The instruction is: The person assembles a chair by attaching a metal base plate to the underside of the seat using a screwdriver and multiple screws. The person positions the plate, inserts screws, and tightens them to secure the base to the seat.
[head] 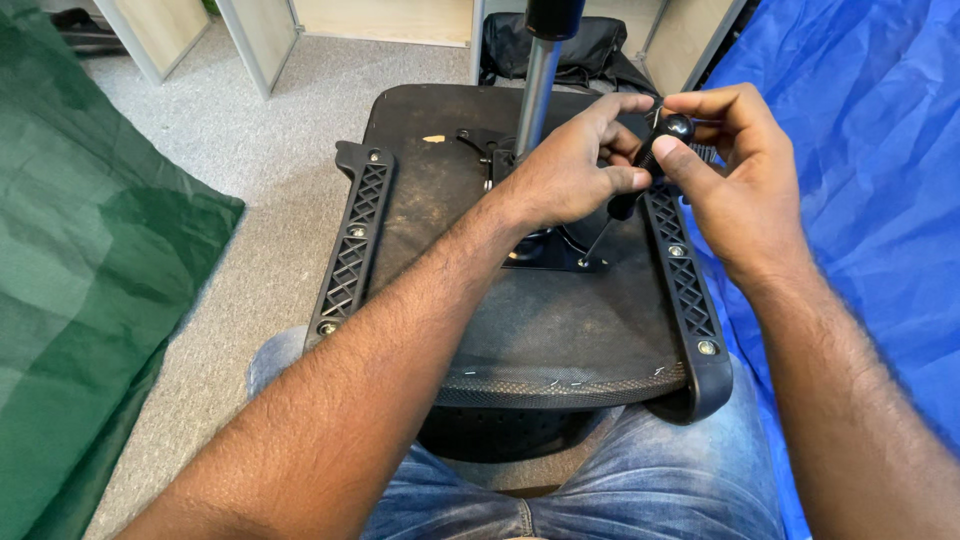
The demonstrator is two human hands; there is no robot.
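An upturned black office chair seat (560, 320) rests against my knees, its underside facing up. A metal gas-lift column (538, 95) rises from the mounting plate at its middle. Both hands hold a black-handled screwdriver (645, 165) over the right side of the seat. My left hand (575, 165) pinches the lower handle and shaft. My right hand (735, 170) grips the handle's top end between thumb and fingers. The thin shaft points down-left toward the mounting plate (560, 250).
Black lattice armrest brackets with screws run along the left (352, 245) and right (688, 290) edges of the seat. A green sheet (90, 290) lies at left, a blue sheet (870, 200) at right. A black bag (590, 50) and grey carpet (250, 140) lie beyond.
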